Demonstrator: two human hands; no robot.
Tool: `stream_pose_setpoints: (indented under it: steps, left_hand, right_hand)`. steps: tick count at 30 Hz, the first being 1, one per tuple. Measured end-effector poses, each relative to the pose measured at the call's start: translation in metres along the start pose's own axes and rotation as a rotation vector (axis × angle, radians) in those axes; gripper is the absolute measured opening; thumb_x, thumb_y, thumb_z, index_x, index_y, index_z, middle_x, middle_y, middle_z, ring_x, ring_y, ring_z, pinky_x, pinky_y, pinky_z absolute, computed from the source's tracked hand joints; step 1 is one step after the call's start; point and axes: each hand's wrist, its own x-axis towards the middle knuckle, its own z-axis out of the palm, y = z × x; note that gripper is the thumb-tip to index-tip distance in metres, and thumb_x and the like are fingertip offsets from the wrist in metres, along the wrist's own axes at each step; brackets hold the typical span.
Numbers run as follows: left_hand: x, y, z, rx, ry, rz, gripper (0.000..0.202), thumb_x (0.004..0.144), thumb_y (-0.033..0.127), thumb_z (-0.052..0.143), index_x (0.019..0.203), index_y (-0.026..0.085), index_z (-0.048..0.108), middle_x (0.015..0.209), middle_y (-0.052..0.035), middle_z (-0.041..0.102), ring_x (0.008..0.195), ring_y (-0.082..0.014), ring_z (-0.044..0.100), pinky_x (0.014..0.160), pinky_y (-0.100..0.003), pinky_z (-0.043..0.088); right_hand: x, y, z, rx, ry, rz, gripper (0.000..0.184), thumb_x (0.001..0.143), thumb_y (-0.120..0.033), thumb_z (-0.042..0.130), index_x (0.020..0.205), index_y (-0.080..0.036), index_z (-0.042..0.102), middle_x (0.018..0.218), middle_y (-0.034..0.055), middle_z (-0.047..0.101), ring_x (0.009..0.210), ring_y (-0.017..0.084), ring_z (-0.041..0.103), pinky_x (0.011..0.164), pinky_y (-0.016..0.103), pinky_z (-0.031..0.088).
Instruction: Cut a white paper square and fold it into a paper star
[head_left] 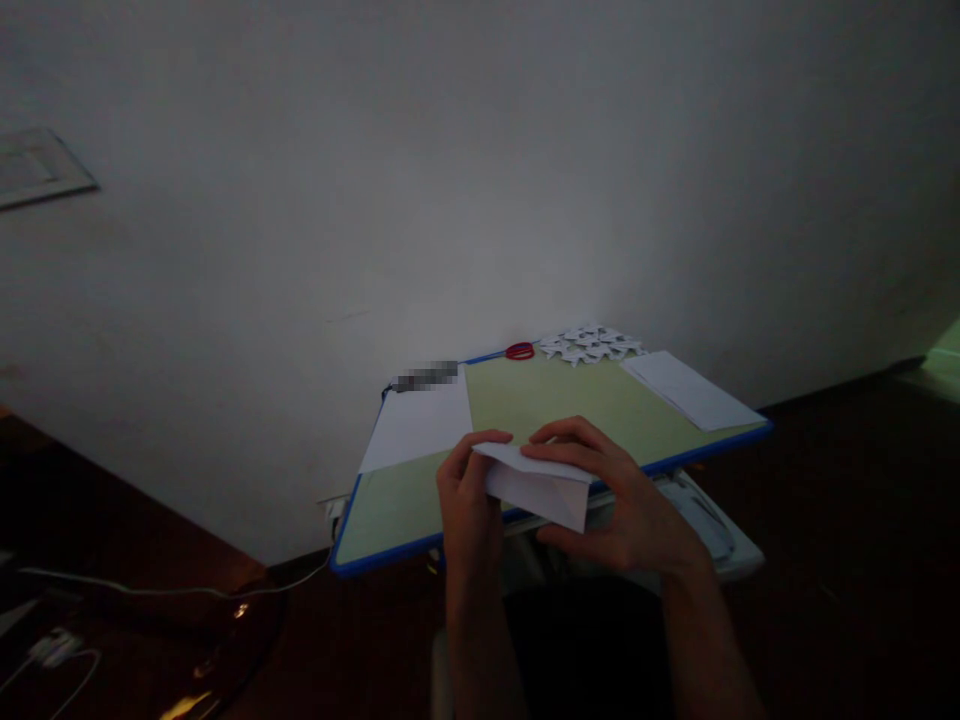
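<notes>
A folded sheet of white paper (536,488) is held up above the near edge of the table, its layers standing partly apart on the side toward me. My left hand (469,495) grips its left end, with fingers bent behind the paper. At the right end, my right hand (619,495) has its fingers over the top layer and its thumb below the lower corner. The fingertips behind the paper are hidden.
The small table (525,400) has a blue rim and stands against the wall. On it lie a white sheet (420,425), red-handled scissors (519,351), cut-out paper pieces (589,344) and a paper stack (694,390). A white cable (150,590) runs at lower left.
</notes>
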Motion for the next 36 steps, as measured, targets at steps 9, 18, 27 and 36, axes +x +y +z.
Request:
stream_pose_setpoints:
  steps: [9,18,27,36]
  left_hand:
    - [0.003,-0.007,0.007,0.021,-0.183,-0.108,0.019,0.079,0.033,0.065,0.081,0.015,0.072,0.068,-0.0017,0.064,0.055,-0.0140,0.058,0.045,-0.020,0.042]
    - [-0.009,0.009,0.001,0.515,-0.170,0.619,0.021,0.093,0.034,0.072,0.111,0.025,0.072,0.108,-0.0065,0.072,0.100,-0.0226,0.065,0.091,-0.034,0.051]
    - [-0.019,0.019,0.015,0.414,-0.560,0.569,0.017,0.092,0.013,0.072,0.103,0.025,0.078,0.105,-0.0078,0.077,0.101,-0.0249,0.071,0.091,-0.039,0.054]
    - [-0.026,0.020,0.006,0.245,-0.557,0.569,0.025,0.090,0.009,0.073,0.105,0.028,0.079,0.100,-0.0053,0.076,0.097,-0.0239,0.071,0.086,-0.038,0.057]
  right_hand:
    - [0.005,0.009,0.004,-0.007,0.231,-0.069,0.037,0.085,-0.018,0.078,0.121,-0.029,0.073,0.108,0.0053,0.068,0.099,0.023,0.067,0.085,0.034,0.054]
    - [0.007,0.006,0.000,-0.131,0.343,0.033,0.017,0.088,-0.027,0.080,0.102,-0.024,0.071,0.097,0.0036,0.066,0.090,0.021,0.065,0.078,0.031,0.053]
    - [0.004,0.000,-0.005,-0.101,0.238,0.003,0.033,0.088,-0.014,0.074,0.118,-0.027,0.073,0.107,0.0049,0.067,0.100,0.023,0.066,0.088,0.034,0.055]
    - [0.001,-0.012,-0.006,-0.004,0.257,-0.011,0.040,0.092,-0.023,0.076,0.130,-0.035,0.070,0.116,0.0039,0.072,0.108,0.022,0.069,0.093,0.034,0.056]
